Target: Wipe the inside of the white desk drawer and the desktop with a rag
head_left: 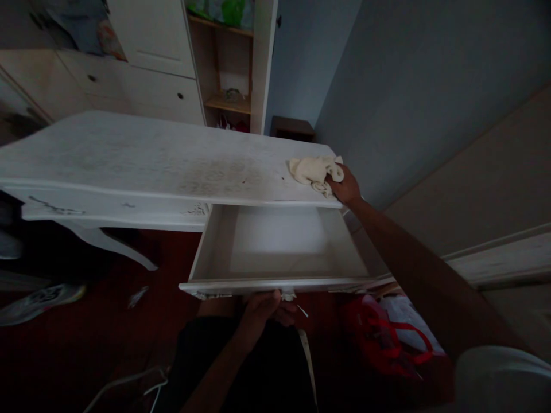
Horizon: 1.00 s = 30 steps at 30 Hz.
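Note:
A white desk [163,155] with a worn, dark-smudged top stretches across the view. Its drawer [275,235] is pulled out towards me, and the pale inside shows. My left hand [262,312] is closed at the middle of the drawer front, its thumb beside the ornate drawer knob [287,296]; the fingers curl underneath and are partly hidden. At the right end of the desk top, my right hand [348,184] grips a crumpled cream cloth [314,172], which rests on the surface.
Behind the desk stands a white cabinet [159,37] with open shelves. A grey wall [413,86] runs close along the right. On the dark red floor are a red bag [379,332] at right, a shoe [47,301] at left and a white cable [129,378].

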Tool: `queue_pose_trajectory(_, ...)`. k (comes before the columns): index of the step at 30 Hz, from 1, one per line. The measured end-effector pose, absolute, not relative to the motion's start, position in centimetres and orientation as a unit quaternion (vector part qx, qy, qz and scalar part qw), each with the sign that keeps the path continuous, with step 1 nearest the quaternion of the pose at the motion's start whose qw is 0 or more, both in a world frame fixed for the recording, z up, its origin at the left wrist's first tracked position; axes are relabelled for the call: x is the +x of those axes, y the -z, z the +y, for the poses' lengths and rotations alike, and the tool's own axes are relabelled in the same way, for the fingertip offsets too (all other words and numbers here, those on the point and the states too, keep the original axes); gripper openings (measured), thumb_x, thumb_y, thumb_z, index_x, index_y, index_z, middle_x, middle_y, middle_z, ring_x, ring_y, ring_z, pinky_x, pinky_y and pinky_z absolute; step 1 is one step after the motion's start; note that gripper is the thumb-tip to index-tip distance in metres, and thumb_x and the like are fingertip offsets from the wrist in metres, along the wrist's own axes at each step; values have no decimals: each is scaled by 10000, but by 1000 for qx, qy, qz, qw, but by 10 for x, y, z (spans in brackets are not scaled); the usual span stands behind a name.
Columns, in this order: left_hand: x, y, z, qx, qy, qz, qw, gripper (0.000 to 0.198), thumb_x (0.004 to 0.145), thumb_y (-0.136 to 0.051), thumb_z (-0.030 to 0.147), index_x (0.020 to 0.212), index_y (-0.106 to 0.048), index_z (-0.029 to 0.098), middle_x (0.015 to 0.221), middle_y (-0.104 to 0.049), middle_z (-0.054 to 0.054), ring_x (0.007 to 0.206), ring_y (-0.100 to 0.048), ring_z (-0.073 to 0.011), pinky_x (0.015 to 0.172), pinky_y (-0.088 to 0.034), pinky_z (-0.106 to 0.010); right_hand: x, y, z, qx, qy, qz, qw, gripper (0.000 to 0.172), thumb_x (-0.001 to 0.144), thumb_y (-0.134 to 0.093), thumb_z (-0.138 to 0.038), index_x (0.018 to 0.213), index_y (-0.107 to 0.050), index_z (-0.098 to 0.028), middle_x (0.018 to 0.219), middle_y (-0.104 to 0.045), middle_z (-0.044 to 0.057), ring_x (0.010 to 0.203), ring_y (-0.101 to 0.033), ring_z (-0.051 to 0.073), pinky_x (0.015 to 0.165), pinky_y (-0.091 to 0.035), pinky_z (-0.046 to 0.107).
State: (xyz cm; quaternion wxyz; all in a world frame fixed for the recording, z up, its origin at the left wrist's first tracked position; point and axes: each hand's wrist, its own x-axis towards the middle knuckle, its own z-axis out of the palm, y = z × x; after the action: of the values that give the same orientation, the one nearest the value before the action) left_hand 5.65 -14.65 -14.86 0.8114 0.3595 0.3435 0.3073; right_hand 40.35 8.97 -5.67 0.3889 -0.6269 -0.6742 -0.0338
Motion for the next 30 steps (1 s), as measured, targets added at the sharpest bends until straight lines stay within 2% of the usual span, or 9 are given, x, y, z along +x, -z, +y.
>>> queue_pose_trajectory(9, 74, 147, -111, 327, -320, 344, 820, 576, 737, -745, 636, 904, -748, 84, 920, -776, -184, 668, -725, -225, 681, -567, -354, 397, 53, 86, -615, 68, -695, 367, 552, 872, -535, -568, 1272, -597, -192, 1325, -648, 159, 1234, -595, 338, 1064, -453, 563)
queue_pose_trajectory(14, 79, 152, -95, 322, -326, 346, 818, 551, 737, -751, 626, 859, -748, 88, 926, -776, -185, 683, -728, -222, 667, -570, -332, 395, 51, 85, -618, 70, -698, 355, 544, 872, -528, -535, 1278, -597, -178, 1327, -643, 169, 1209, -607, 346, 1053, -456, 570)
queue_pose_trajectory(20, 85, 148, -67, 291, -341, 372, 812, 576, 667, -801, 629, 818, -740, 77, 874, -776, -182, 656, -721, -216, 644, -573, -326, 394, 50, 85, -616, 59, -702, 353, 542, 857, -545, -520, 1254, -612, -156, 1311, -643, 190, 1240, -590, 357, 1078, -446, 538)
queue_pose_trajectory(30, 94, 144, -3, 224, -394, 390, 802, 268, 833, -739, 364, 860, -658, 109, 846, -770, -160, 728, -744, -237, 744, -598, -368, 393, 47, 81, -628, 45, -693, 350, 509, 845, -555, -505, 1276, -593, -237, 1346, -637, 131, 1240, -595, 356, 1062, -463, 569)
